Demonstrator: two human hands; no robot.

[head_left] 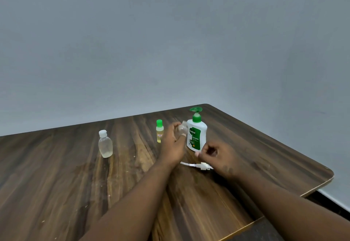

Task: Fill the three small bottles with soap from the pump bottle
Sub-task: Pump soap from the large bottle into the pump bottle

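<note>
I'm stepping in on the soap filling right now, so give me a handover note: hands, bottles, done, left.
Left hand grips a small clear bottle beside the pump bottle.
Right hand is curled just above the sprayer top, which lies on the table; I cannot tell whether it holds anything.
White-capped bottle and green-capped bottle stand capped further left.
Done: the held bottle seems opened.
Left: probably pumping soap into all three, then capping.
</note>
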